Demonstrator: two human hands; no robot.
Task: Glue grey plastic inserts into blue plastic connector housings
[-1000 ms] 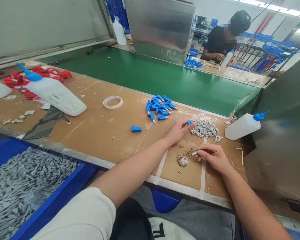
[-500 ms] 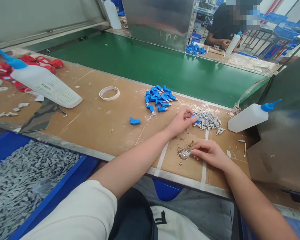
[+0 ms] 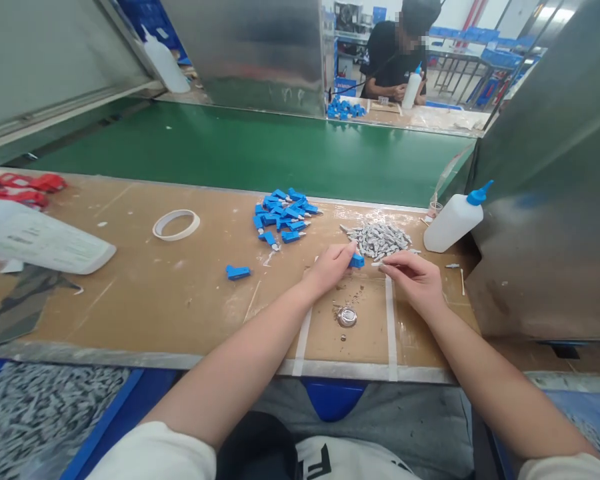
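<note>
My left hand is closed on a small blue plastic part, which sticks out past the fingertips. Just to its right, my right hand pinches a small grey plastic piece, its tip pointing at the blue part with a narrow gap between them. Behind both hands lies a heap of grey pieces. A small shiny round dish sits on the cardboard bench top in front of them. To the left is a pile of blue parts, some with pale tips, and one blue part lies alone.
A white squeeze bottle with a blue nozzle leans at the right, near a cotton swab. A tape roll and another bottle lie left. Beyond runs a green belt. A person sits across it. A bin of grey pieces stands below left.
My right hand has lifted away from the shiny dish with the grey piece and moved up beside the blue part in my left hand. The camera view has shifted too.
</note>
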